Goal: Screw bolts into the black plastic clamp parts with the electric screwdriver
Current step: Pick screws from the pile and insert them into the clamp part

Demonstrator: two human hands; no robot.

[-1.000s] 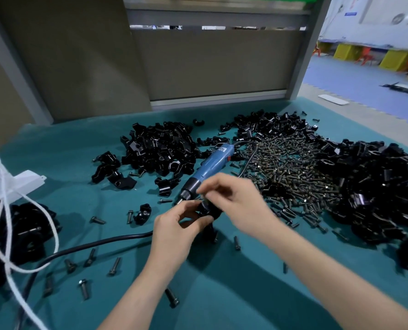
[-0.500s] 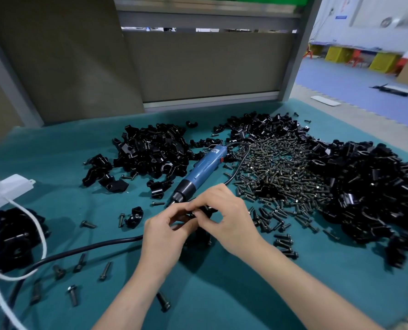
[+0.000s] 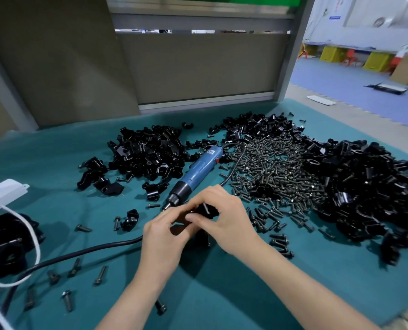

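Both hands meet over the teal mat, holding one black clamp part (image 3: 207, 210) between them. My left hand (image 3: 164, 236) pinches it from the left and my right hand (image 3: 224, 217) curls round it from the right. Whether a bolt sits in the part is hidden by the fingers. The blue electric screwdriver (image 3: 193, 175) lies on the mat just behind the hands, tip pointing toward them, held by neither hand. A wide heap of bolts (image 3: 274, 172) spreads to the right of it.
Piles of black clamp parts lie at the back centre (image 3: 148, 153) and along the right (image 3: 355, 186). The screwdriver's black cable (image 3: 79, 254) runs left across the mat. Loose bolts (image 3: 100, 275) scatter at front left. White cord (image 3: 19, 239) and more black parts sit at the left edge.
The two hands have closed in tighter on the clamp part and dropped slightly nearer to me. The screwdriver has stayed where it lay.
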